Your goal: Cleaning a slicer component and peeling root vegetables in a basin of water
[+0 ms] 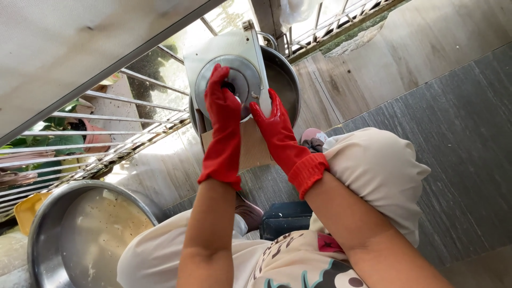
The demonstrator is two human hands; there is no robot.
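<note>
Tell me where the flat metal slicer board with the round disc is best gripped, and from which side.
Probably by its long side edges, from the near end. The slicer board stands tilted over the steel basin, its round disc facing the person. The right hand already clasps the right edge; the left hand presses the disc, which looks like the cutting part, so a poor place to grip.

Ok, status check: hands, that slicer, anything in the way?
Left hand pressed on slicer's round blade disc. Right hand gripping metal slicer edge. Steel basin beneath; nothing blocking.
</note>
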